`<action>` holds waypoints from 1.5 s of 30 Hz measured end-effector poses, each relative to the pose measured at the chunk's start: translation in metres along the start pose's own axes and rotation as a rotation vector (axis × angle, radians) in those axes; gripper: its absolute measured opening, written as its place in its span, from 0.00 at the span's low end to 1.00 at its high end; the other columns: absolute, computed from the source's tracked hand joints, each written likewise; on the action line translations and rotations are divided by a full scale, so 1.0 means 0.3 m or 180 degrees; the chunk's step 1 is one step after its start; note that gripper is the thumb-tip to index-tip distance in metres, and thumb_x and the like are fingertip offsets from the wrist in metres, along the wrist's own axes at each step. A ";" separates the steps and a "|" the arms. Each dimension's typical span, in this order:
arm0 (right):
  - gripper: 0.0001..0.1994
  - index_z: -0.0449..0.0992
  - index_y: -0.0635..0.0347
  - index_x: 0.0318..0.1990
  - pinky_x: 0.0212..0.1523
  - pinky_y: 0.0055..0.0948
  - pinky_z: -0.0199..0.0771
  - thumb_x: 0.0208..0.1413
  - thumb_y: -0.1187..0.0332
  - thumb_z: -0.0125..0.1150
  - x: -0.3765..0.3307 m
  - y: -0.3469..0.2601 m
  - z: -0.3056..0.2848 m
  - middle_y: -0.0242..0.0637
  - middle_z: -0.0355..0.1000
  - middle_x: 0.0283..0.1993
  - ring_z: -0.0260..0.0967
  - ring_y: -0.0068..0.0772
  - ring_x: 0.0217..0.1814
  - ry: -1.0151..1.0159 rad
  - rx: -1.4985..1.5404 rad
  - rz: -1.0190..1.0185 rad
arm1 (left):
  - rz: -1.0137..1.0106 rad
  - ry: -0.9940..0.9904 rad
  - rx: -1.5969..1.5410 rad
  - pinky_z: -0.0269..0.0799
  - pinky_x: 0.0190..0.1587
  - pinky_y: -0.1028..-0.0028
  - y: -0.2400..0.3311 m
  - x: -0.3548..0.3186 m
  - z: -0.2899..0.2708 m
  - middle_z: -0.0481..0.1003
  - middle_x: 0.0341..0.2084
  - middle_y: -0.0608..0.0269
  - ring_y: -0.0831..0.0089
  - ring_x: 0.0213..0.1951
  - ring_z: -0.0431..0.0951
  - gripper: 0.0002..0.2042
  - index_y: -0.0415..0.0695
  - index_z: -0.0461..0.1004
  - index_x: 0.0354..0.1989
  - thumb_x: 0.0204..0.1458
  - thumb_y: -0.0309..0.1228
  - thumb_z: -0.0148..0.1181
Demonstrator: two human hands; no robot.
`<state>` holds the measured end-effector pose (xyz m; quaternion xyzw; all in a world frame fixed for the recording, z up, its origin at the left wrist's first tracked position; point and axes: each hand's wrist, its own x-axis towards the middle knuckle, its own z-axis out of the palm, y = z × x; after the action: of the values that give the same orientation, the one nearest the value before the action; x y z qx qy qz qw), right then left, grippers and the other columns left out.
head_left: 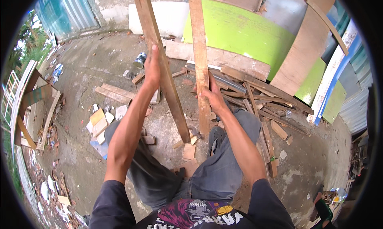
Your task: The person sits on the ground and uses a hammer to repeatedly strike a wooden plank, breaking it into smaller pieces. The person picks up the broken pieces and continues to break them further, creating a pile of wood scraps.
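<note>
A long wooden beam (164,63) leans in front of me, its top running out past the upper edge and its lower end near the ground. My left hand (153,69) grips it partway up, thumb along its face and the other fingers mostly hidden. To its right, a flatter wooden plank (198,37) stands nearly upright. My right hand (212,94) is closed around that plank below its middle, the thumb in front. Beneath the two lengths lie small wood offcuts (189,151), between my legs.
Loose timber strips (265,95) are heaped at the right. Green sheet panels (247,35) and a brown board (301,57) lean against the far side. Wood blocks (99,127) and a paint can (140,60) lie at the left, with a wooden frame (30,97) farther out.
</note>
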<state>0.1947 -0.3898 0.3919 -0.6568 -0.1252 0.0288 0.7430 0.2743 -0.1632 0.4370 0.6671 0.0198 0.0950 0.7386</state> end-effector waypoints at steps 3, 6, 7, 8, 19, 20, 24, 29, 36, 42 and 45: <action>0.46 0.43 0.55 0.73 0.43 0.34 0.77 0.43 0.72 0.53 0.072 0.109 0.009 0.43 0.62 0.60 0.69 0.34 0.49 -0.0175 -0.0331 -0.0178 | -0.0206 0.0181 -0.0475 0.72 0.43 0.63 0.073 0.014 -0.014 0.73 0.37 0.55 0.66 0.40 0.74 0.37 0.38 0.69 0.48 0.56 0.67 0.42; 0.45 0.45 0.60 0.73 0.46 0.34 0.75 0.42 0.70 0.54 0.079 0.173 0.091 0.45 0.61 0.63 0.68 0.35 0.51 -0.0391 -0.0280 -0.0106 | -0.0492 0.0293 -0.0682 0.73 0.44 0.62 0.004 0.008 -0.103 0.72 0.35 0.56 0.65 0.39 0.74 0.37 0.40 0.69 0.51 0.56 0.67 0.42; 0.45 0.46 0.62 0.72 0.48 0.34 0.74 0.42 0.70 0.55 0.070 0.187 0.124 0.46 0.60 0.64 0.68 0.35 0.52 -0.0461 -0.0245 -0.0061 | -0.0607 0.0305 -0.0781 0.72 0.44 0.62 -0.034 -0.008 -0.136 0.72 0.35 0.56 0.65 0.38 0.73 0.37 0.40 0.69 0.52 0.56 0.67 0.42; 0.45 0.47 0.63 0.72 0.51 0.35 0.73 0.42 0.70 0.55 0.080 0.193 0.146 0.47 0.60 0.65 0.67 0.37 0.55 -0.0563 -0.0307 -0.0021 | -0.0814 0.0423 -0.0703 0.72 0.43 0.61 -0.056 -0.016 -0.165 0.72 0.34 0.57 0.66 0.36 0.72 0.37 0.41 0.69 0.53 0.57 0.66 0.41; 0.48 0.49 0.68 0.71 0.73 0.35 0.46 0.38 0.65 0.61 0.064 0.122 0.235 0.55 0.53 0.71 0.49 0.44 0.74 -0.1078 -0.0291 0.0585 | -0.1208 0.0786 -0.1462 0.73 0.54 0.57 -0.151 0.060 -0.252 0.74 0.48 0.48 0.58 0.49 0.76 0.29 0.41 0.64 0.59 0.63 0.55 0.40; 0.48 0.49 0.68 0.71 0.73 0.35 0.46 0.38 0.64 0.61 0.060 0.115 0.228 0.55 0.53 0.71 0.49 0.44 0.74 -0.1149 -0.0388 0.0538 | -0.1154 0.0801 -0.1519 0.73 0.53 0.57 -0.140 0.061 -0.245 0.73 0.48 0.49 0.58 0.48 0.76 0.30 0.41 0.63 0.59 0.63 0.56 0.40; 0.48 0.50 0.68 0.70 0.73 0.35 0.46 0.37 0.65 0.61 0.036 0.147 0.198 0.54 0.54 0.70 0.50 0.43 0.74 -0.1219 -0.0902 0.0336 | -0.1028 0.0897 -0.1519 0.70 0.55 0.56 -0.093 0.040 -0.224 0.73 0.49 0.49 0.57 0.50 0.75 0.30 0.42 0.64 0.59 0.63 0.56 0.39; 0.55 0.47 0.69 0.70 0.73 0.37 0.47 0.38 0.54 0.73 0.042 0.117 0.202 0.59 0.53 0.69 0.49 0.48 0.74 -0.1400 -0.0756 0.0671 | -0.0903 0.1018 -0.1496 0.68 0.58 0.54 -0.068 0.029 -0.247 0.73 0.50 0.49 0.56 0.51 0.74 0.30 0.42 0.64 0.59 0.63 0.56 0.39; 0.62 0.44 0.70 0.70 0.72 0.38 0.50 0.32 0.54 0.81 0.025 0.142 0.234 0.61 0.55 0.67 0.52 0.51 0.71 -0.1640 -0.0495 0.0852 | -0.0954 0.1059 -0.1376 0.69 0.57 0.55 -0.081 0.017 -0.283 0.74 0.50 0.48 0.54 0.51 0.75 0.29 0.42 0.66 0.59 0.63 0.55 0.42; 0.57 0.47 0.71 0.70 0.70 0.35 0.54 0.34 0.59 0.79 0.017 0.120 0.245 0.57 0.58 0.66 0.56 0.46 0.69 -0.1468 -0.0138 0.0676 | -0.0989 0.0642 -0.1340 0.71 0.55 0.56 -0.046 -0.026 -0.276 0.74 0.49 0.48 0.55 0.50 0.76 0.32 0.41 0.65 0.60 0.60 0.58 0.44; 0.57 0.47 0.70 0.70 0.69 0.35 0.54 0.34 0.61 0.79 0.022 0.091 0.246 0.55 0.59 0.65 0.58 0.45 0.68 -0.1359 -0.0037 0.0584 | -0.0929 0.0362 -0.1290 0.69 0.58 0.57 -0.031 -0.057 -0.262 0.73 0.51 0.45 0.55 0.52 0.75 0.38 0.37 0.64 0.60 0.57 0.62 0.45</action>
<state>0.1878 -0.3132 0.3738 -0.6488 -0.2195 0.2337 0.6902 0.2464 -0.0898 0.4177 0.4891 0.1378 0.0268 0.8608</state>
